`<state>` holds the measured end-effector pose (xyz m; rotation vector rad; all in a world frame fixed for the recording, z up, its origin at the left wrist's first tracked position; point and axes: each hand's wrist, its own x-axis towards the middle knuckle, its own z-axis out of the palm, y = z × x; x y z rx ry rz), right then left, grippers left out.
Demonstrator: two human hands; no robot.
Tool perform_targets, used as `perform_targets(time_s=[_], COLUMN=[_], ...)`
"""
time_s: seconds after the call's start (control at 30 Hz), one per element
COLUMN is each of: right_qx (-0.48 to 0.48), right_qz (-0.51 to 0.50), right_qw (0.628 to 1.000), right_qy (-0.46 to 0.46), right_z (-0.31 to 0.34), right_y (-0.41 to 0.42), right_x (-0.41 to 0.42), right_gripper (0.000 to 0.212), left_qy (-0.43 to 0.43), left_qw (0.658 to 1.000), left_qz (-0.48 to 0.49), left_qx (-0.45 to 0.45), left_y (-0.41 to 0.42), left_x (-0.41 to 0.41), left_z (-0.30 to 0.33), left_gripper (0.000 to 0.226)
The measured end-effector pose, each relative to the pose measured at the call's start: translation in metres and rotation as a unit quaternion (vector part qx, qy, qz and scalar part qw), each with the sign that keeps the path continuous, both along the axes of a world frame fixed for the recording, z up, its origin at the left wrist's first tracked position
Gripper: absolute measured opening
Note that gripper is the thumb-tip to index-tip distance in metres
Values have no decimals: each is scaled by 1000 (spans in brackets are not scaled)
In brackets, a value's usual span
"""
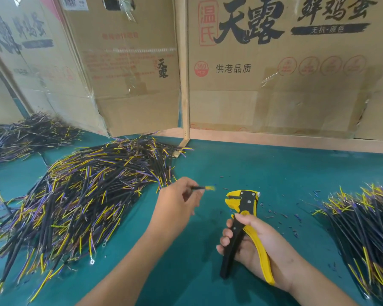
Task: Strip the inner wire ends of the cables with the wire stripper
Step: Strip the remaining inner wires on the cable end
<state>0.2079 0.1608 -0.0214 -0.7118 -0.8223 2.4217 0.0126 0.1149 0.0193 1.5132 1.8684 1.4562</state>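
My left hand point(177, 204) pinches a short black cable point(200, 187) whose yellow and blue inner wire ends stick out to the right, blurred. The cable tip hovers a little left of and above the jaws of a yellow and black wire stripper point(243, 219). My right hand point(248, 241) grips the stripper by its two handles, jaws pointing away from me and up. The cable end and the jaws are apart.
A big heap of black cables point(80, 195) with yellow and purple wires lies left on the green table point(252, 171). A second heap point(367, 228) lies right, a third point(24, 133) far left. Insulation scraps point(283, 215) dot the mat. Cardboard walls point(274, 85) stand behind.
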Motion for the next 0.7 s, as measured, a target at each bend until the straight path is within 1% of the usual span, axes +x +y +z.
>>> perform_targets(time_s=[0.03, 0.07, 0.13, 0.23, 0.3, 0.37, 0.47, 0.53, 0.7], right_qx=[-3, -4, -4, -3, -3, -4, -2, 0, 2], right_qz=[2, 5, 12, 21, 24, 22, 17, 15, 15], right_qw=[1000, 1000, 1000, 1000, 1000, 1000, 1000, 1000, 1000], right_qy=[2, 5, 10, 13, 15, 13, 10, 8, 8], right_z=[-3, -5, -8, -9, -9, -8, -5, -3, 0], right_y=[1, 3, 4, 6, 6, 6, 4, 2, 1], right_x=[0, -1, 0, 1, 0, 0, 0, 0, 0], right_gripper=[38, 38, 35, 33, 34, 35, 34, 34, 34], left_qy=[66, 107, 123, 151, 156, 137, 52, 0, -83], left_qw=[998, 994, 992, 987, 986, 988, 996, 999, 994], left_qz=[13, 18, 22, 33, 34, 31, 12, -18, -69], left_qx=[-4, -3, 12, 33, 43, 58, 66, 50, 6], left_y=[-1, -2, -6, -10, -15, -17, -17, -16, -12], left_x=[-1, -1, 2, 4, 4, 5, 4, 4, 9], left_z=[0, -1, 4, 12, 17, 22, 23, 22, 17], left_gripper=[21, 29, 37, 42, 46, 50, 56, 54, 46])
